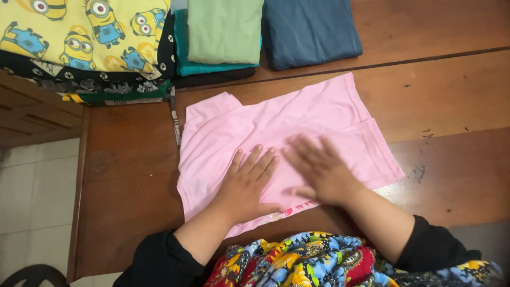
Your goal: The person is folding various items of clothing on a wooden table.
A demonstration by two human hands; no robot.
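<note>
Head view: pink shirt (287, 138) partly folded near table (457, 90) front edge; left hand (247, 186) and right hand (321, 170) flat, fingers spread, gripping nothing. Folded stacks (223, 37) line far edge.

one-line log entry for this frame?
left hand: flat on pink garment | right hand: flat on it, blurred | table: folded stacks behind

Yellow cartoon-print cloth (79, 32), green folded cloth (224, 29), blue folded cloth (311, 29), wooden table (451, 90)
</note>
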